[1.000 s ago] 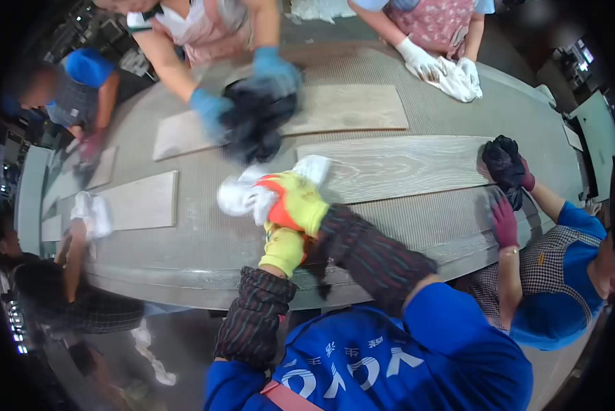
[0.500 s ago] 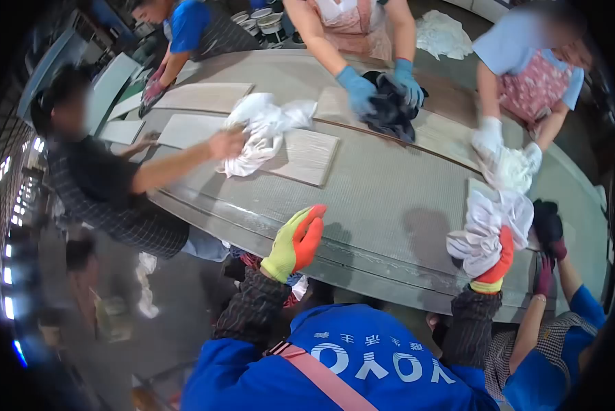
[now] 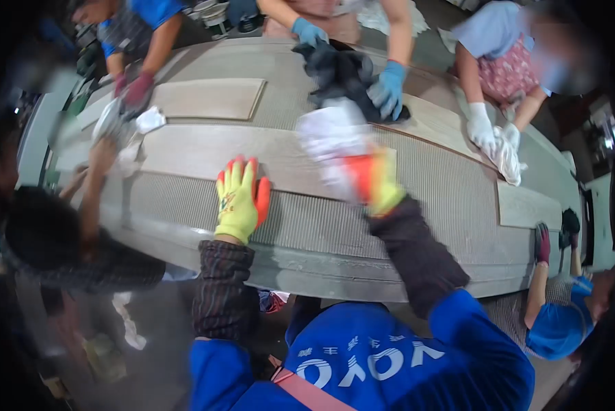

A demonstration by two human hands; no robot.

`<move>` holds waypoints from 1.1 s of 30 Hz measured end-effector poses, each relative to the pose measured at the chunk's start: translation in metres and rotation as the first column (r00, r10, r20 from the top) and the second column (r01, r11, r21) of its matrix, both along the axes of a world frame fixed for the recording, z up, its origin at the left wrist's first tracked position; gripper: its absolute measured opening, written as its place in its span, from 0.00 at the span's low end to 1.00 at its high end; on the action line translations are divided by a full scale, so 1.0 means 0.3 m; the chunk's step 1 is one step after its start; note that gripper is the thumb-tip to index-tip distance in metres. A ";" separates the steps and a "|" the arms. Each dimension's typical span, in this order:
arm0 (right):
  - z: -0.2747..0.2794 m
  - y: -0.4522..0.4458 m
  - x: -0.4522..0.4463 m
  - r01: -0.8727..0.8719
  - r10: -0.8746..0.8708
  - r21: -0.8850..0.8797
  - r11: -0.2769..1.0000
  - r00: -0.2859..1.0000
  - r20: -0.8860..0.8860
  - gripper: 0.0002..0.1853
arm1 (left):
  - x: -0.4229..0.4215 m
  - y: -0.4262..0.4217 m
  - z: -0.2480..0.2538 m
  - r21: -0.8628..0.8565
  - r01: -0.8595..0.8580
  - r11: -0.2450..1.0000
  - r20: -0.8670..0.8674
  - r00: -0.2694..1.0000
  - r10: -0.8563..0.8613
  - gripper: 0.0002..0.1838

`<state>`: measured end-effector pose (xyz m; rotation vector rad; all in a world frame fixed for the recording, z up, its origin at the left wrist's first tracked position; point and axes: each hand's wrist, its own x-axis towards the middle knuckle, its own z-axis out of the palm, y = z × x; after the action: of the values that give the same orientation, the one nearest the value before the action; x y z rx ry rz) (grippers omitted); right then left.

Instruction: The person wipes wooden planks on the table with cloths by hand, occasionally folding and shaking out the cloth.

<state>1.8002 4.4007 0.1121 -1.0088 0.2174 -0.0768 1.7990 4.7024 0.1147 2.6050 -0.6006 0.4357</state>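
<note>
My left hand (image 3: 237,204), in a yellow glove with orange fingertips, has its fingers spread at the near edge of a pale wood-grain board (image 3: 205,152). My right hand (image 3: 376,179), gloved in yellow and orange and blurred by motion, holds a bunched white cloth (image 3: 335,140) over the right end of that board. The board lies lengthwise on the ribbed grey conveyor (image 3: 430,198). Just beyond the white cloth, a co-worker's blue-gloved hands hold a dark cloth (image 3: 348,75).
Another board (image 3: 208,98) lies farther back on the left, one (image 3: 437,127) at the back right and one (image 3: 530,207) at the right. Co-workers stand around the conveyor, with gloved hands and cloths at the left, far side and right. A smooth metal edge (image 3: 321,264) runs nearest me.
My right hand has moved left with the white cloth, onto a board that now lies before me. My left hand has come down to the board's edge. The camera view has shifted.
</note>
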 end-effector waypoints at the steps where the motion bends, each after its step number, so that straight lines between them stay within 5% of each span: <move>1: -0.030 0.095 0.025 -0.024 0.013 -0.188 0.982 0.998 -0.061 0.20 | 0.015 -0.051 -0.022 0.107 -0.006 0.994 0.015 1.000 0.005 0.30; 2: 0.006 0.189 -0.015 0.054 0.088 -0.875 0.481 0.990 0.110 0.22 | 0.017 -0.093 -0.037 0.107 0.030 0.994 0.007 0.999 -0.031 0.30; 3: 0.022 0.217 -0.022 0.225 0.265 -0.905 -0.360 0.955 0.132 0.24 | 0.013 -0.113 -0.037 0.116 0.049 0.992 0.008 0.999 -0.050 0.31; 4: 0.012 0.120 -0.012 0.216 0.240 -0.906 -0.363 0.962 0.133 0.24 | 0.008 -0.144 -0.036 0.131 0.065 0.989 0.008 0.998 -0.066 0.31; 6: -0.039 -0.140 -0.110 0.361 0.354 -0.928 -0.086 0.882 0.310 0.28 | -0.053 -0.201 -0.056 0.152 0.089 0.984 -0.028 0.996 -0.085 0.32; 7: -0.002 -0.293 -0.228 0.282 0.170 -0.953 -0.112 0.950 0.262 0.29 | -0.065 -0.243 -0.047 0.143 0.083 0.986 -0.025 0.996 -0.081 0.32; 9: -0.109 -0.723 -0.358 0.391 0.086 -0.891 -0.230 0.920 0.382 0.30 | -0.090 -0.355 -0.043 0.117 0.066 0.991 -0.011 0.998 -0.065 0.31; 10: -0.086 -0.750 -0.424 0.225 -0.227 -0.946 -0.235 0.933 0.278 0.27 | -0.058 -0.251 -0.010 0.108 0.095 0.990 -0.017 0.995 -0.094 0.31; 11: -0.086 -0.899 -0.495 0.165 -0.335 -0.954 -0.251 0.910 0.245 0.22 | -0.065 -0.250 0.001 0.096 0.145 0.985 -0.040 0.989 -0.142 0.31; 12: -0.076 -1.065 -0.530 0.135 -0.573 -0.972 0.190 0.820 0.002 0.21 | -0.059 -0.241 0.012 0.083 0.177 0.981 -0.053 0.984 -0.173 0.31; 13: -0.051 -1.097 -0.545 0.297 -0.649 -0.873 0.386 0.761 -0.027 0.21 | -0.031 -0.179 0.024 0.066 0.194 0.979 -0.064 0.980 -0.190 0.30; 14: -0.027 -1.068 -0.546 0.405 -0.675 -0.808 0.427 0.737 0.012 0.21 | -0.019 -0.120 0.009 0.074 0.165 0.984 -0.078 0.984 -0.159 0.30; 16: 0.017 -0.898 -0.459 0.436 -0.620 -0.827 0.355 0.772 0.141 0.22 | 0.050 0.014 -0.022 -0.041 0.158 0.987 -0.084 0.983 -0.161 0.30; 17: 0.036 -0.755 -0.393 0.376 -0.511 -0.910 0.177 0.825 0.241 0.22 | 0.093 0.059 -0.028 -0.093 0.162 0.982 -0.078 0.983 -0.169 0.30; 19: 0.025 -0.446 -0.243 0.241 -0.193 -0.906 -0.349 0.927 0.321 0.24 | 0.226 0.206 -0.010 0.072 -0.267 0.961 0.137 0.957 0.256 0.29; 20: 0.009 -0.276 -0.163 0.244 -0.071 -0.876 -0.416 0.952 0.299 0.24 | 0.296 0.329 -0.028 0.112 -0.394 0.912 0.086 0.919 0.386 0.28; 21: -0.037 -0.133 -0.094 0.365 -0.004 -0.912 -0.189 0.928 0.372 0.26 | 0.355 0.405 -0.061 0.148 -0.515 0.844 0.044 0.856 0.514 0.28; 22: -0.066 0.052 0.002 0.420 0.107 -0.884 -0.205 0.907 0.407 0.26 | 0.360 0.427 -0.089 0.157 -0.519 0.840 0.046 0.853 0.519 0.28; 23: 0.002 0.229 0.073 0.314 0.183 -0.949 -0.038 0.935 0.302 0.24 | 0.357 0.444 -0.108 0.151 -0.487 0.860 -0.003 0.870 0.493 0.28; 24: -0.030 0.344 0.135 0.441 0.220 -0.898 -0.003 0.876 0.429 0.21 | 0.374 0.419 -0.123 0.121 -0.442 0.889 -0.039 0.892 0.449 0.27; 25: -0.078 0.433 0.208 0.271 0.289 -0.959 0.077 0.915 0.282 0.21 | 0.341 0.376 -0.150 0.099 -0.412 0.906 -0.083 0.903 0.420 0.27; 29: -0.070 0.410 0.216 0.243 0.421 -0.963 -0.113 0.890 0.175 0.22 | 0.329 0.400 -0.082 0.110 -0.243 0.964 -0.204 0.944 0.261 0.26; 31: -0.087 0.110 0.103 0.346 0.235 -0.929 -0.130 0.921 0.310 0.20 | 0.331 0.437 -0.107 0.102 -0.194 0.976 -0.180 0.961 0.210 0.26; 33: -0.124 -0.171 -0.008 0.275 -0.062 -0.961 -0.017 0.959 0.276 0.20 | 0.365 0.521 -0.141 0.071 -0.085 0.994 -0.116 0.989 0.093 0.26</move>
<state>1.7978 4.3495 0.0748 -2.5101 0.1048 -0.6478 1.9086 4.8587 0.0723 2.7060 -0.4675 0.2889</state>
